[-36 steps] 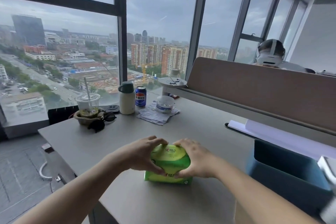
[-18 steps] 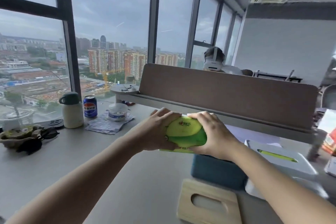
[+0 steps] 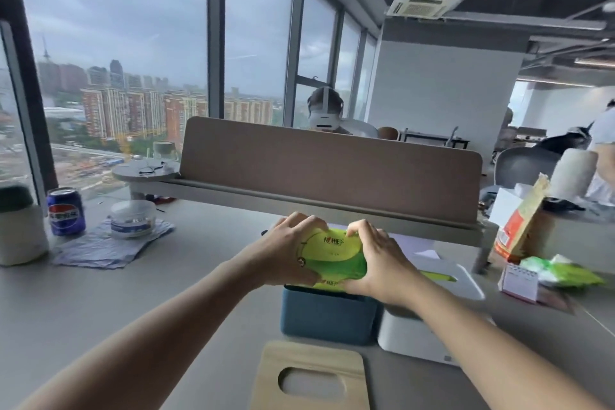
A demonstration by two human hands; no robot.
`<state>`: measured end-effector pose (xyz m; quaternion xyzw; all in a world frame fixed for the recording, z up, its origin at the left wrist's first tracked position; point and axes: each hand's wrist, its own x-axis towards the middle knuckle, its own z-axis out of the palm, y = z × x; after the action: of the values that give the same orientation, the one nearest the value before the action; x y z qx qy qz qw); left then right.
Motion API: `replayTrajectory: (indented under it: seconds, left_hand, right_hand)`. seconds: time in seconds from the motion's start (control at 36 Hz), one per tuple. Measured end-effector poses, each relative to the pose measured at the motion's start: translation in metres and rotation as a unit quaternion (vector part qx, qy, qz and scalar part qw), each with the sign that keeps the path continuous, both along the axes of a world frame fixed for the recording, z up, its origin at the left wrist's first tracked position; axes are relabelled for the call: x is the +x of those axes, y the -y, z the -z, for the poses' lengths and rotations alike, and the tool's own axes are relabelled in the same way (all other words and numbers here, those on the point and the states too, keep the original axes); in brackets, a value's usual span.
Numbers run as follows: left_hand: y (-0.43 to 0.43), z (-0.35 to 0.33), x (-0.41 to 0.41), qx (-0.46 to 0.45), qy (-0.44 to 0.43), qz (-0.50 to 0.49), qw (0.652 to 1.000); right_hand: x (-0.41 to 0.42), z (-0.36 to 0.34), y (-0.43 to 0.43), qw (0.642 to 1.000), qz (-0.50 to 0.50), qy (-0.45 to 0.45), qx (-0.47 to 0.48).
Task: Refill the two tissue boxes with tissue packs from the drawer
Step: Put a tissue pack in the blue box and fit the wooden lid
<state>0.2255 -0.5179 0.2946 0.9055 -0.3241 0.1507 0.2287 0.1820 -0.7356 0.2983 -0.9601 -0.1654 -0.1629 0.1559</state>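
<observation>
Head view showed both hands, left hand [image 3: 286, 251] and right hand [image 3: 376, 263], in a tight grip on the green tissue pack [image 3: 332, 251], directly above the open blue tissue box [image 3: 327, 318]; white tissue box [image 3: 416, 333] at three o'clock, wooden lid [image 3: 311, 376] at six o'clock on the desk [image 3: 133, 303].

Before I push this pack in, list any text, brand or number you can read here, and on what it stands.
Green tissue pack: red characters on top, too blurred to read.
Blue soda can: red, white and blue globe logo; lettering blurred.
Clear tub: label unreadable.
Orange bag: no readable text.
</observation>
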Motion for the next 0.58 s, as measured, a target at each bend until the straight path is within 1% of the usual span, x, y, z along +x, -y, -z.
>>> replayTrajectory:
  seconds: [0.11, 0.25, 0.36, 0.42, 0.5, 0.53, 0.58]
  left_hand:
    - [0.001, 0.008, 0.008, 0.027, -0.069, 0.002, 0.997]
    - [0.005, 0.012, 0.017, 0.048, -0.107, 0.036, 0.992]
    - [0.008, 0.019, 0.025, 0.071, -0.120, 0.042, 0.989]
    - [0.008, 0.024, 0.028, 0.102, -0.107, 0.031, 0.989]
    - [0.009, 0.031, 0.026, 0.183, -0.080, 0.003, 0.980]
    - [0.010, 0.032, 0.025, 0.198, -0.085, -0.002, 0.976]
    - [0.011, 0.032, 0.020, 0.199, -0.106, -0.006, 0.974]
  right_hand:
    - [0.003, 0.005, -0.001, 0.999, 0.014, -0.029, -0.040]
    - [0.014, 0.017, 0.009, 0.996, 0.028, -0.068, -0.046]
    - [0.014, 0.020, 0.011, 0.994, 0.033, -0.103, -0.029]
    - [0.016, 0.023, 0.012, 0.989, 0.042, -0.144, -0.006]
    - [0.023, 0.035, 0.013, 0.985, 0.043, -0.164, -0.016]
    - [0.025, 0.039, 0.013, 0.983, 0.049, -0.177, -0.011]
    - [0.027, 0.042, 0.014, 0.981, 0.064, -0.184, -0.002]
